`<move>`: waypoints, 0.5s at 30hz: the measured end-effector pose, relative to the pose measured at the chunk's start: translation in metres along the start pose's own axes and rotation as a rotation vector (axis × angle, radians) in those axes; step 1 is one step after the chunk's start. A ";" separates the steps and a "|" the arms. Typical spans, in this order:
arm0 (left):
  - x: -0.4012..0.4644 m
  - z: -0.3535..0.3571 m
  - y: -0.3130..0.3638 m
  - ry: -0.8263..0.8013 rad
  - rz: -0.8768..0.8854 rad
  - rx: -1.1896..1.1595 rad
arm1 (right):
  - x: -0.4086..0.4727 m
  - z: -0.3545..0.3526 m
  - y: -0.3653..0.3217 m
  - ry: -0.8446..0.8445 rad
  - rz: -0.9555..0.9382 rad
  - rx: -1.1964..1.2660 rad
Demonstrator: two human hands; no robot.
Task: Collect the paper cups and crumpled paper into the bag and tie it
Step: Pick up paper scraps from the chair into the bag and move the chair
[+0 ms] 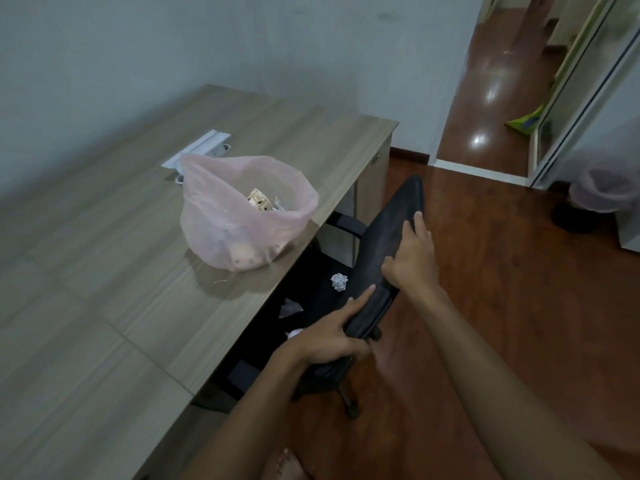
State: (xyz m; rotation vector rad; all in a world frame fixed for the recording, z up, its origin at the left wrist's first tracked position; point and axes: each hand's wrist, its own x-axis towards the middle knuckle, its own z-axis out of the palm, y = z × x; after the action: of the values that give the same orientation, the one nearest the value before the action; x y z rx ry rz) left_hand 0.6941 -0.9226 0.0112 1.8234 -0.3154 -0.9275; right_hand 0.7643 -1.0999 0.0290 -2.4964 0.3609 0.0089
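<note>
Black chair back (384,244): left hand (332,337) grips lower edge, right hand (412,258) grips top edge.

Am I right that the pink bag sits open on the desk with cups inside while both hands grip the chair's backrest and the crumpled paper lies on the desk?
Not quite: the head view shows the crumpled paper on the chair's seat, not the desk. The rest holds: the pink bag sits open there with cups inside, and the left hand and right hand grip the backrest.
</note>
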 end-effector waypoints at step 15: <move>0.028 0.120 0.043 -0.053 -0.073 0.177 | -0.043 -0.068 0.089 0.113 0.075 0.046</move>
State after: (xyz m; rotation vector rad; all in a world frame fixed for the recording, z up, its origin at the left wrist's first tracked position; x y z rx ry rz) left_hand 0.6349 -1.0384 0.0145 1.9853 -0.3760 -1.0265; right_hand 0.6946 -1.1967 0.0372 -2.4426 0.4966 -0.1095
